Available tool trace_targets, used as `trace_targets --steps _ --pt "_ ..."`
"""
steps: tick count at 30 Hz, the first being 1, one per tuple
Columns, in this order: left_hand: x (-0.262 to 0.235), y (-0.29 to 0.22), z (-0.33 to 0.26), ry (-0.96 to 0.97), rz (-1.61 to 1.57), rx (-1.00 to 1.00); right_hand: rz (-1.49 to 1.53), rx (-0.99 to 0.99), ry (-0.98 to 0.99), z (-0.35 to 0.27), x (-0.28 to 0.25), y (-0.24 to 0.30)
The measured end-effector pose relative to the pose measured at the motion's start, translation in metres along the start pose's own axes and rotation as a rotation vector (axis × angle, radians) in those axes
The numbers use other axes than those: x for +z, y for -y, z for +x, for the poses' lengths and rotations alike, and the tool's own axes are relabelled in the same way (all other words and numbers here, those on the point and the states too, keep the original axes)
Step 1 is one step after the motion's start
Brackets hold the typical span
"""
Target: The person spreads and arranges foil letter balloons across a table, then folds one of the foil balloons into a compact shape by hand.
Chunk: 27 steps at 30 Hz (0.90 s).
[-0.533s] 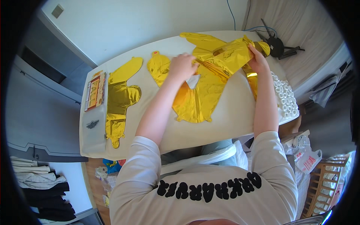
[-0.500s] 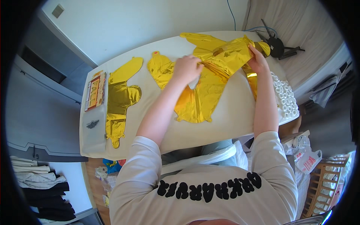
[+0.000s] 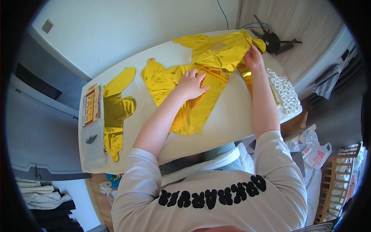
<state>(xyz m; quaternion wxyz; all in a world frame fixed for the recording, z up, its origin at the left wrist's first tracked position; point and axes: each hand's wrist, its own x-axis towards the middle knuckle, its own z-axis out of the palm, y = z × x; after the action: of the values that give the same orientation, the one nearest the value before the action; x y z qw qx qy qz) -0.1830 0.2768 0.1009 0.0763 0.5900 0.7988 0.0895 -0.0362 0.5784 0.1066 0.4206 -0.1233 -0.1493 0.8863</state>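
Observation:
A large gold foil balloon (image 3: 193, 118), uninflated and creased, lies spread across the middle of the table. My left hand (image 3: 192, 86) rests palm down on it with the fingers spread. At its far right edge my right hand (image 3: 254, 58) pinches the foil between thumb and fingers; part of the grip is hidden. A second flat gold foil balloon (image 3: 116, 106) lies on the left side of the table. Beneath my right forearm, another strip of gold foil (image 3: 246, 79) shows in part.
On the white table (image 3: 152, 133), a flat printed package (image 3: 91, 106) and a clear plastic sleeve (image 3: 92, 152) lie at the left. Many small white rings (image 3: 285, 92) cover the right end. A black router (image 3: 272, 41) with antennas stands at the far right. A plastic bag (image 3: 317, 154) hangs beyond.
My left hand has let go of the gathered foil and flattened onto it. The fold at the balloon's middle has opened out. My right hand stays at the far edge. The view has shifted slightly.

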Motion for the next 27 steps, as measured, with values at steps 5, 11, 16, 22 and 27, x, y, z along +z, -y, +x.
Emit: trace_targets --steps 5,11,16,22,27 --pt "-0.034 -0.035 -0.027 0.237 0.197 0.008 -0.058 -0.036 -0.04 0.009 -0.015 0.008" --pt "-0.047 -0.06 -0.07 0.414 0.238 0.015 -0.105 0.105 -0.033 0.015 -0.019 0.007" --pt "-0.027 -0.06 -0.118 0.25 0.251 0.104 -0.115 0.23 0.055 0.024 -0.03 0.005" --pt "-0.022 -0.061 -0.151 0.273 0.199 0.191 -0.118 0.191 0.026 0.032 -0.045 0.022" --pt "-0.007 -0.057 -0.178 0.157 0.164 0.224 -0.195 0.185 0.009 0.036 -0.048 0.029"
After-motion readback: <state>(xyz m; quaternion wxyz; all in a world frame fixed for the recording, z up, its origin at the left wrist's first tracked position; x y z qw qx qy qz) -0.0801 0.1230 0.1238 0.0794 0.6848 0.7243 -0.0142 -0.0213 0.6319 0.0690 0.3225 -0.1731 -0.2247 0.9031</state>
